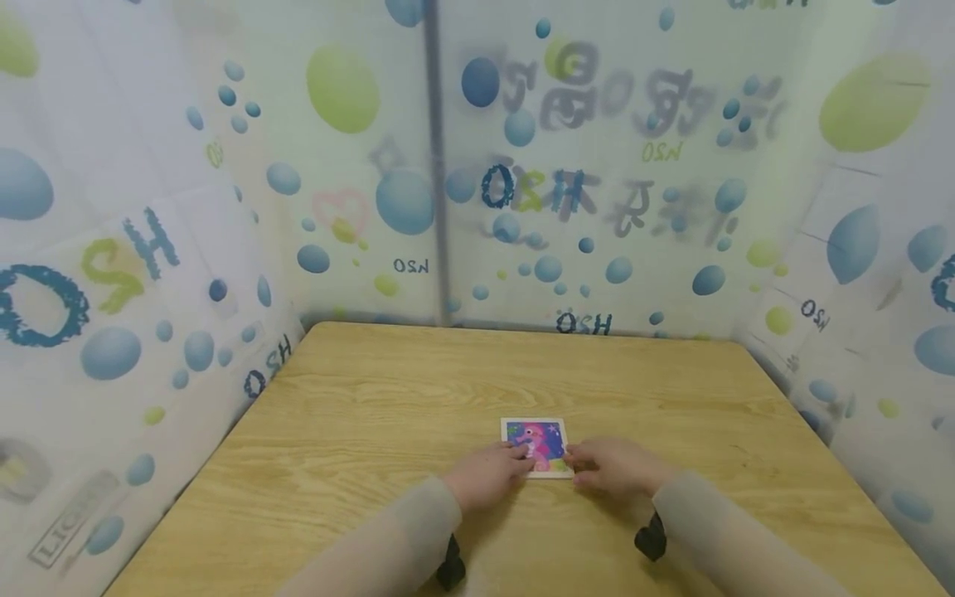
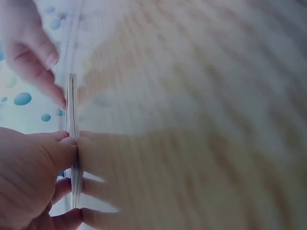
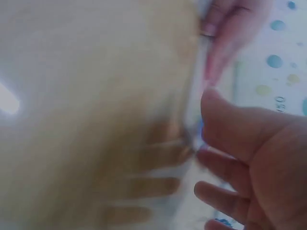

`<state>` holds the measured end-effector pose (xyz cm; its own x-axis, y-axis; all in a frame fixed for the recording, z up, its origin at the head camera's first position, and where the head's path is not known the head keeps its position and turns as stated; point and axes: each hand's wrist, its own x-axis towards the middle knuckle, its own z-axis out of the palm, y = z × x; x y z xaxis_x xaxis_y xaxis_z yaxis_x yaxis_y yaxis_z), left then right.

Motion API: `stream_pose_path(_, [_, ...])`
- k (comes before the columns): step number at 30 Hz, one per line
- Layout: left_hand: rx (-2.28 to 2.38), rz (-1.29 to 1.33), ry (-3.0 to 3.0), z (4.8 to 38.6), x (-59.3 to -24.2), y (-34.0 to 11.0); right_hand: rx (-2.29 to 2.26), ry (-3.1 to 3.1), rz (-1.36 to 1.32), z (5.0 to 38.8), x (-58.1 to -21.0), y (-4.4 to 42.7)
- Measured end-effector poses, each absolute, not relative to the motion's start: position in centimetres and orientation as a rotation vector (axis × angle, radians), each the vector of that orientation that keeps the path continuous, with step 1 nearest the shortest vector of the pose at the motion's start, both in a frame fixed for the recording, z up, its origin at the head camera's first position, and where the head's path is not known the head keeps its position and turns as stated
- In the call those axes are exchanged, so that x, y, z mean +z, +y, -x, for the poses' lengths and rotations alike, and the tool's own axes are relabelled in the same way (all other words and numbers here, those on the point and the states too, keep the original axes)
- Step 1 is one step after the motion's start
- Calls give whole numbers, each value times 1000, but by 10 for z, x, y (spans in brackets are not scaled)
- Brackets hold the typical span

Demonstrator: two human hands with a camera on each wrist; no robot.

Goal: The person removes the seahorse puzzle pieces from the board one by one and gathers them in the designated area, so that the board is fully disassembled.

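A small square picture board (image 1: 550, 433) with a white border and a pink seahorse lies on the table. My left hand (image 1: 487, 476) rests on its lower left part, fingers reaching over the picture. From the left wrist, the board (image 2: 73, 108) appears edge-on as thin layers, and the left hand's (image 2: 24, 167) thumb and fingers touch its edge. At the board's right side, my right hand (image 1: 615, 466) touches the border with its fingertips. Blur in the right wrist view obscures the exact contact, though the right hand's (image 3: 268, 148) fingers look spread and only slightly bent.
The wooden table (image 1: 388, 373) reaches back to a patterned curtain (image 1: 597, 249) with blue and green drops. Similar curtains (image 1: 186, 274) enclose both sides. A dark wrist device (image 1: 451, 568) hangs below the left sleeve, another device (image 1: 652, 537) below the right.
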<state>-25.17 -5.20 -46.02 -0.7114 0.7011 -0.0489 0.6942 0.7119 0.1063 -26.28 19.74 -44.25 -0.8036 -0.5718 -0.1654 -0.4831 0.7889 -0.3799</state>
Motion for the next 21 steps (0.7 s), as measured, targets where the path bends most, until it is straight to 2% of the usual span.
stream_pose_path(8, [87, -1241, 2844, 252, -463, -54, -783, 2791, 606, 297, -439, 164])
stream_pose_path(21, [61, -1263, 2862, 252, -464, -54, -1167, 2695, 406, 333, -470, 130])
